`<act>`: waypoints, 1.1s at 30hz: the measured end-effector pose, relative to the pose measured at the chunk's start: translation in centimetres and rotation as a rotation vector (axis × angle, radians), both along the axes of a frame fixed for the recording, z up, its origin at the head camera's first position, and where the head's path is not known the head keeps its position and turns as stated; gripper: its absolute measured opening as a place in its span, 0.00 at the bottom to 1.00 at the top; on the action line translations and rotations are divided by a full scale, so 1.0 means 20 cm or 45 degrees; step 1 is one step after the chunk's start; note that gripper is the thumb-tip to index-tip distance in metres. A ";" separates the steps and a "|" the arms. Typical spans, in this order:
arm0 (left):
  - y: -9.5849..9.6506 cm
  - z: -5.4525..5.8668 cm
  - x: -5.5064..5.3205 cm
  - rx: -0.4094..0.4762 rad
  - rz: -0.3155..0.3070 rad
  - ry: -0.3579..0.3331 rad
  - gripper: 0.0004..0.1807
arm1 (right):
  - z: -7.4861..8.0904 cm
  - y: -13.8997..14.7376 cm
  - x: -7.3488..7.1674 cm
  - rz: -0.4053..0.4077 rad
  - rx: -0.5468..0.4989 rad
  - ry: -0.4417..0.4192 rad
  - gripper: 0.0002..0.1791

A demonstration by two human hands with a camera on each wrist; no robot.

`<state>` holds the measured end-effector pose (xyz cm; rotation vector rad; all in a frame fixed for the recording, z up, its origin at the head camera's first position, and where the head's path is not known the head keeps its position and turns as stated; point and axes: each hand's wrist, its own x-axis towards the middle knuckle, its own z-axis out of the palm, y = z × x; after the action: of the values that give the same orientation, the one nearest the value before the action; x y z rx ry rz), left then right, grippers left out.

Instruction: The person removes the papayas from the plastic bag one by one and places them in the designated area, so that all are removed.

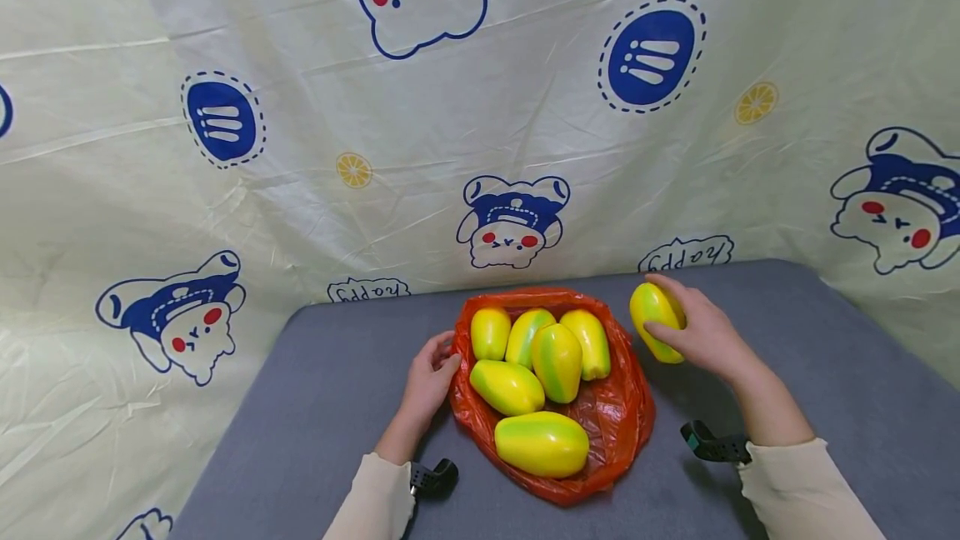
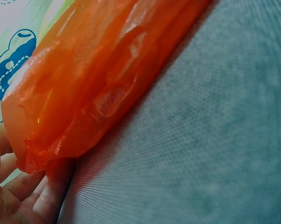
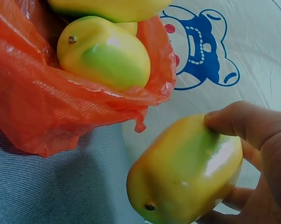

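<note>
Held fruit: a glossy yellow-green mango [image 1: 656, 321] sits in the right hand [image 1: 705, 332], lifted just off the grey table [image 1: 315, 390], beside the right rim of the orange bag [image 1: 615, 407].

Right hand: the fingers curl over the fruit's top and the thumb presses its near side, a full grip. In the right wrist view the mango [image 3: 187, 172] fills the lower right, its dark stem dimple pointing down and toward the camera.

Long axis: the held mango stands nearly upright, tipped slightly left, toward the bag.

Direction: the bag's open mouth lies to the left of the held fruit and a little nearer the person. The right hand is the nearer one to that opening's right edge.

Bag: thin orange plastic, spread open and flat on the table, holding six similar mangoes [image 1: 557, 361] lying close together, some touching.

Left hand: the left hand [image 1: 429, 377] rests at the bag's left edge, fingers curled onto the plastic. The left wrist view shows the fingers [image 2: 33, 196] under the crumpled rim of the orange bag [image 2: 98, 79].

Backdrop: a pale yellow cartoon-print cloth [image 1: 300, 148] hangs behind the table.
</note>
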<state>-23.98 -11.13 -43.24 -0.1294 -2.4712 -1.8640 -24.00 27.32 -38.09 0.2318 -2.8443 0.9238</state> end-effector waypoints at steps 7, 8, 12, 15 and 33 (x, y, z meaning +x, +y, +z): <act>0.00 -0.03 -0.02 -0.001 0.008 -0.018 0.23 | -0.03 0.02 -0.01 -0.011 -0.008 -0.022 0.42; 0.00 -0.05 -0.04 -0.001 0.010 -0.021 0.23 | -0.03 0.03 -0.02 -0.013 -0.012 -0.025 0.42; -0.02 -0.14 -0.10 0.011 0.019 -0.025 0.24 | -0.05 0.04 -0.03 -0.039 -0.025 -0.018 0.42; -0.02 -0.18 -0.13 0.016 0.024 -0.019 0.24 | -0.06 0.04 -0.03 -0.062 -0.031 -0.013 0.42; -0.02 -0.18 -0.12 -0.016 0.031 0.001 0.23 | -0.15 0.09 -0.06 -0.119 -0.031 -0.005 0.42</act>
<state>-26.47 -11.58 -46.89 -0.0997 -2.4728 -1.8387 -25.14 29.22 -41.01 0.0930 -2.8189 0.9401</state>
